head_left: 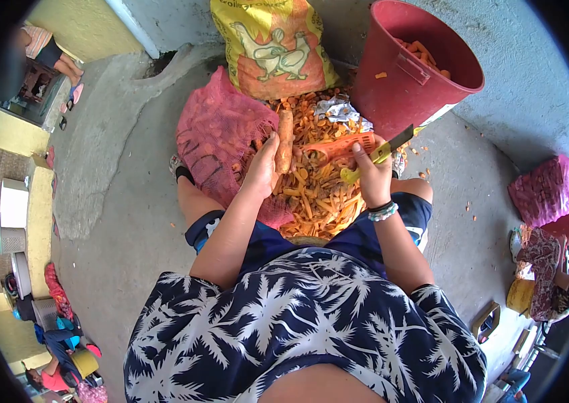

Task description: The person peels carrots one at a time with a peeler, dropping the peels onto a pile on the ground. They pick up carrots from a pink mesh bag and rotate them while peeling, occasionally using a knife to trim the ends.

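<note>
My left hand (264,164) is closed on a thick carrot (285,141), held upright above the pile of orange carrot pieces and peelings (318,205). In my right hand (375,176) are a knife with a yellow handle (383,151) and dark blade (402,138), pointing up to the right, and an orange plastic slotted tool (338,148) that looks like a hand grater or peeler. The slotted tool reaches toward the carrot. A pink mesh sack (220,144) of carrots lies open beside my left hand.
A red bucket (385,80) with carrots inside stands at upper right. A yellow printed sack (271,57) leans at the wall. Crumpled foil or paper (338,111) lies on the peelings. A purple mesh sack (545,191) is at far right. Other people are at the edges.
</note>
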The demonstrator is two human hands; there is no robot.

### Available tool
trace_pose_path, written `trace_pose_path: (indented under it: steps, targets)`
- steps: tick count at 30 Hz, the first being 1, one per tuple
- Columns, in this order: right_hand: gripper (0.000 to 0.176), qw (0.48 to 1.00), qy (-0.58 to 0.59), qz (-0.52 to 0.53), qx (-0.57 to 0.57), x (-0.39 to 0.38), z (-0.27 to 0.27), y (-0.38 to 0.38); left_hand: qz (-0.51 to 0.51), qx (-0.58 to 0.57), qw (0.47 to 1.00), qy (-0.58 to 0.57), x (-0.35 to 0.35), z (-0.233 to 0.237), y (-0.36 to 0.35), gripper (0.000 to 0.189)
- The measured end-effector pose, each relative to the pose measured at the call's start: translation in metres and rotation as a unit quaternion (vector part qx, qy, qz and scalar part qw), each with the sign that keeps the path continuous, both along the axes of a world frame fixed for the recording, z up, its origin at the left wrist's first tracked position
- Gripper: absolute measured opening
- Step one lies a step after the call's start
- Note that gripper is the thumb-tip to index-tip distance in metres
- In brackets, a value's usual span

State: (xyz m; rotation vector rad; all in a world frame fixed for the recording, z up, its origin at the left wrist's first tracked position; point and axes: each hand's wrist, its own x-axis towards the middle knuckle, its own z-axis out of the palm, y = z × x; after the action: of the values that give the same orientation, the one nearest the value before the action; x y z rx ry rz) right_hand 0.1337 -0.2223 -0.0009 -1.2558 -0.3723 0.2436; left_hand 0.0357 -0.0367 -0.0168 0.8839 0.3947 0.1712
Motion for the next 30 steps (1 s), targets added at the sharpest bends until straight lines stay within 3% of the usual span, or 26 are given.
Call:
trace_pose_path:
  steps: [2, 6, 7, 13, 18, 19, 22, 24, 26, 27, 28, 30]
  targets:
    - [0.016, 0.999, -0.005, -0.01, -0.034, 0.009, 0.002, -0.004, -0.008, -0.004, 1.0, -0.013, 0.0, 0.001, 0.001, 0.044]
    - [0.017, 0.996, 0.002, -0.012, -0.091, 0.017, 0.015, -0.003, 0.003, -0.118, 0.993, 0.007, 0.001, -0.002, 0.005, 0.042]
    - [0.022, 0.998, 0.016, -0.006, -0.053, 0.02, 0.011, 0.002, -0.019, -0.146, 0.989, -0.015, 0.002, -0.006, 0.007, 0.041]
    - [0.031, 0.987, -0.009, 0.085, -0.135, 0.013, 0.027, 0.025, 0.088, -0.139, 0.986, -0.01, 0.017, -0.002, -0.016, 0.039]
    - [0.032, 0.977, -0.1, 0.094, -0.165, 0.026, 0.017, 0.04, 0.043, -0.181, 0.981, -0.06, 0.019, 0.003, -0.027, 0.042]
    - [0.033, 0.962, -0.123, 0.089, -0.227, 0.025, 0.029, 0.039, 0.065, -0.181, 0.981, -0.037, 0.019, 0.004, -0.029, 0.041]
    - [0.034, 0.967, -0.131, 0.097, -0.197, 0.035, 0.01, 0.051, 0.077, -0.168, 0.983, -0.009, 0.02, -0.004, -0.03, 0.039]
    - [0.028, 0.971, -0.116, 0.077, -0.196, 0.037, 0.006, 0.055, 0.045, -0.186, 0.981, 0.009, 0.021, -0.014, -0.023, 0.038]
    - [0.026, 0.976, -0.104, -0.015, -0.193, 0.044, 0.007, 0.062, 0.048, -0.169, 0.984, 0.034, 0.015, -0.017, -0.02, 0.037]
    - [0.023, 0.953, -0.207, -0.106, -0.196, 0.06, 0.003, 0.064, 0.054, -0.152, 0.985, 0.057, 0.013, -0.016, -0.02, 0.036]
    - [0.019, 0.932, -0.233, -0.158, -0.229, 0.076, -0.001, 0.063, 0.054, -0.15, 0.985, 0.059, 0.012, -0.021, -0.02, 0.036]
    - [0.017, 0.929, -0.216, -0.247, -0.17, 0.101, -0.015, 0.067, 0.004, -0.138, 0.986, 0.099, 0.01, -0.033, -0.02, 0.035]
